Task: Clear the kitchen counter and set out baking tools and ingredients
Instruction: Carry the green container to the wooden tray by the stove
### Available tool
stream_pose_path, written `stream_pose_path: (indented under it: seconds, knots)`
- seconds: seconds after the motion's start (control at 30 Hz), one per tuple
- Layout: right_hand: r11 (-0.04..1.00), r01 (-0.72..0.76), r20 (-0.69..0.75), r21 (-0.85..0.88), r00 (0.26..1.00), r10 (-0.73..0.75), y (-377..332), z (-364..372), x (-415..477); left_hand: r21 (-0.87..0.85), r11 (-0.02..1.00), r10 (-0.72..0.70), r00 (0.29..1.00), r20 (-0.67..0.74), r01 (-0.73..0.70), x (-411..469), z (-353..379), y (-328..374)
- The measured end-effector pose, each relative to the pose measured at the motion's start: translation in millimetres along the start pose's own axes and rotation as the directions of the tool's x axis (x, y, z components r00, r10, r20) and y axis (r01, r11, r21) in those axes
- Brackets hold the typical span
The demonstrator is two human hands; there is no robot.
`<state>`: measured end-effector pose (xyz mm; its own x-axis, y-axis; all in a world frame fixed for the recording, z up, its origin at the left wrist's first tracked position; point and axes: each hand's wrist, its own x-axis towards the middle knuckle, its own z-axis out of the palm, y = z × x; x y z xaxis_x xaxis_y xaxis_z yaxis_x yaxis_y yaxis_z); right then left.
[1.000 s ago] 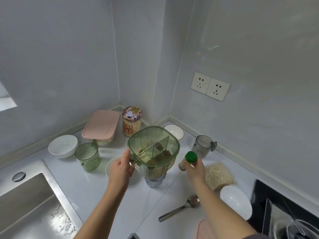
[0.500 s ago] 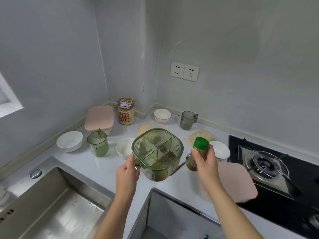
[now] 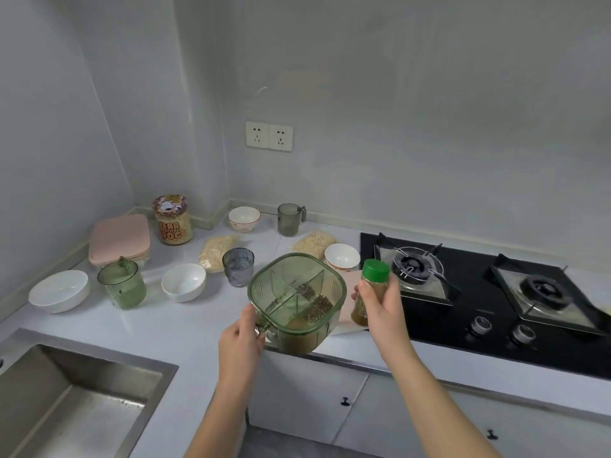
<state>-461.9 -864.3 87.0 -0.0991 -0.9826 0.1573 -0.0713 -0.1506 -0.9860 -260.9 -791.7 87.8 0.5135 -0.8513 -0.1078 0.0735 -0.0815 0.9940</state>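
The left hand (image 3: pixel 239 338) and right hand (image 3: pixel 383 309) are bare, forearms too.

Both forearms reach forward; left hand (image 3: pixel 241 338) grips a divided box (image 3: pixel 297 299), right hand (image 3: pixel 380 305) (slightly higher) a bottle (image 3: pixel 374 274).

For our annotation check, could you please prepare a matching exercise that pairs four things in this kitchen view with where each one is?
Things:
1. green divided container
2. green-capped spice bottle
3. pink lidded box
4. grey handled cup

Places:
a. gripped by the right hand
b. on the counter at the back left, beside the cartoon jar
c. held by the left hand
d. on the counter by the back wall, right of a small bowl

Pairs: 1-c, 2-a, 3-b, 4-d.
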Motion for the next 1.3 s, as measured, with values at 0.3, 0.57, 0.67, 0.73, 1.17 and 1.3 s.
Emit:
stream_pose_path:
  seconds: [0.3,0.57,0.67,0.73,1.17,1.3]
  knots:
    - [0.998,0.012,-0.209,-0.067,0.978,-0.025,-10,-185,-53,0.037,0.999,-0.044,0.983,0.181,0.038,-115,131,-9]
    - [0.980,-0.039,-0.365,-0.198,0.930,-0.036,-6,-372,-109,0.013,0.988,-0.149,0.935,0.322,0.153,-249,258,-34]
    - [0.977,-0.054,-0.414,-0.205,0.910,-0.036,-8,-422,-122,0.043,0.990,-0.140,0.921,0.363,0.134,-275,297,-34]
    - [0.978,-0.073,-0.450,-0.196,0.893,-0.023,-8,-457,-125,0.086,0.992,-0.115,0.911,0.396,0.088,-289,329,-33]
    - [0.967,-0.120,-0.615,-0.226,0.787,-0.046,28,-657,-68,0.073,0.997,-0.049,0.791,0.610,0.006,-328,556,-62]
    - [0.953,-0.167,-0.638,-0.254,0.769,-0.036,36,-721,-25,0.034,0.999,-0.029,0.768,0.640,0.009,-326,640,-58]
